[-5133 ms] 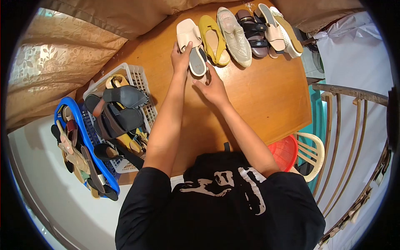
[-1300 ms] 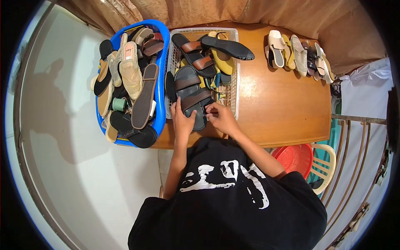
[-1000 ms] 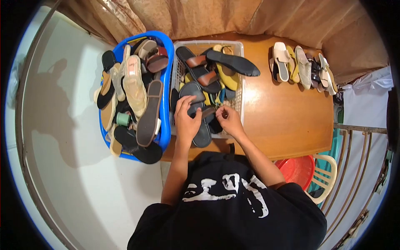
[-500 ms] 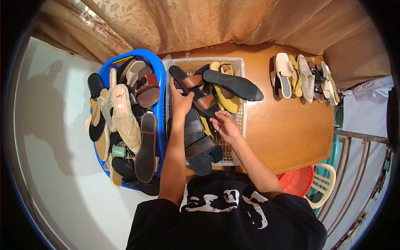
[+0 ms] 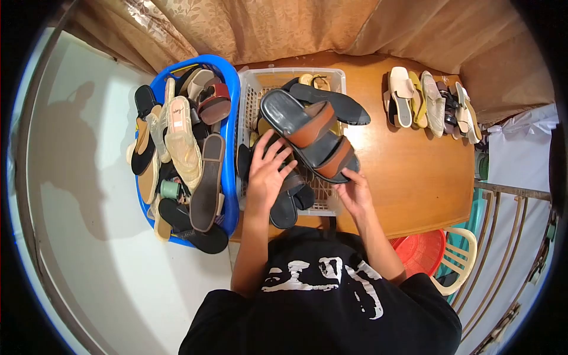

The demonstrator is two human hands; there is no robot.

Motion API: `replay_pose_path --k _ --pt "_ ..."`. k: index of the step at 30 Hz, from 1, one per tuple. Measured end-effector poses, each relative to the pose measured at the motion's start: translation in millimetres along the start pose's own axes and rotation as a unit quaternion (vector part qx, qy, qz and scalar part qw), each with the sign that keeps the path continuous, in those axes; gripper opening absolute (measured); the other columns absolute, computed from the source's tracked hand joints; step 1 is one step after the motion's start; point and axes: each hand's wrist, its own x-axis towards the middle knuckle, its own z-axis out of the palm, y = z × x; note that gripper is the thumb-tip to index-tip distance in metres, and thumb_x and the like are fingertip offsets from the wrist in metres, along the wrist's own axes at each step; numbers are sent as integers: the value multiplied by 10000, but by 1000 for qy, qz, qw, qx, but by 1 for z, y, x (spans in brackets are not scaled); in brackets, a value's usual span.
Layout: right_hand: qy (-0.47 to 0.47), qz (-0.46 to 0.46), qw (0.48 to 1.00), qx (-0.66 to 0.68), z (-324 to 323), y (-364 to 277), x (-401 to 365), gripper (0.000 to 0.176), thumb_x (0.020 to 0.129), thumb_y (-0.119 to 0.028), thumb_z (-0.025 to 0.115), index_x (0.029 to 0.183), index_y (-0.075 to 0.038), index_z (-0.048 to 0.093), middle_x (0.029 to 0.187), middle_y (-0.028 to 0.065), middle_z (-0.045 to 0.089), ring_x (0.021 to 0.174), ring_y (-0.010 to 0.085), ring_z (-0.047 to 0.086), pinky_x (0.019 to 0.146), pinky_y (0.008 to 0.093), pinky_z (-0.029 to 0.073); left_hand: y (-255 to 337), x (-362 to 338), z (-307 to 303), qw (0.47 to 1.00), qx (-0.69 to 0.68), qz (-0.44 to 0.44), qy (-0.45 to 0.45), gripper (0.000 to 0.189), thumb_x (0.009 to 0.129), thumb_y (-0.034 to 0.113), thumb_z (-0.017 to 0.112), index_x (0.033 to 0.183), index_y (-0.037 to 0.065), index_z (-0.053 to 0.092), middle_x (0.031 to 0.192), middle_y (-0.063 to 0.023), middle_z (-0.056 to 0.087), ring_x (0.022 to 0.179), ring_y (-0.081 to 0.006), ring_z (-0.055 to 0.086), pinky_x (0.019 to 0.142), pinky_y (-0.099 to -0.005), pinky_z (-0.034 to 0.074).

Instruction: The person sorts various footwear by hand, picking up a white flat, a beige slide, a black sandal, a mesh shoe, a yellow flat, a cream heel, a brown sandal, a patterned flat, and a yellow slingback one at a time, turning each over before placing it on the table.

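Note:
A black slide sandal with two brown straps is raised over the white plastic basket, tilted with its insole showing. My right hand grips it by the end nearest me, thumb on top. Beside the sandal, my left hand is open with fingers spread, over other dark footwear in the basket. Behind the raised sandal, a black sole lies across the basket's far right side. Closer to me, a dark slide rests partly under my left hand's side.
A blue basket heaped with mixed sandals and slippers stands to the left. Several pairs line the table's far right, among them a cream slipper. A red basket sits on a cream chair below the table edge.
The brown-strapped sandal has come up out of the basket toward me and the right, in my right hand. My left hand has let go of it and moved lower.

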Motion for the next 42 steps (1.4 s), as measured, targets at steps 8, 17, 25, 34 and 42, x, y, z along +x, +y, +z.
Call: replay_pose_path --k 8,17,25,34,42 --pt "3 -68 996 -55 -45 -48 -52 289 970 -122 641 1244 -40 603 1146 76 700 1021 189 691 866 352 569 -25 -51 -35 969 192 -147 56 449 1045 399 566 1403 141 482 1160 -100 675 915 -169 664 764 -283 508" --pt "-190 -32 981 -11 -59 -24 -66 600 1007 -510 545 1452 -114 471 1447 94 550 1312 274 528 1084 474 420 -113 -119 -6 982 78 -167 33 281 1033 245 621 1202 20 631 1098 -117 720 932 -224 714 804 -327 590" --pt "-207 77 975 -11 -17 8 -76 622 960 -352 580 1416 58 474 1242 259 658 1134 349 665 999 461 537 -127 -133 -23 922 353 -112 115 396 973 390 697 1126 30 633 963 -74 694 813 -204 677 740 -326 551" --pt "-140 87 985 -47 -13 22 -94 624 975 -425 559 1395 34 510 1212 225 672 1033 329 703 897 461 595 -110 -131 -87 686 653 126 295 751 750 247 871 1323 112 404 1156 -169 507 1117 -369 530 992 -474 457" --pt "-101 29 992 -74 -8 50 -112 701 1000 -544 497 1417 19 491 1258 230 650 1040 351 697 902 490 591 -71 -131 -107 975 164 -78 127 537 822 -91 664 1312 70 512 1240 -108 642 1094 -246 665 978 -374 550"
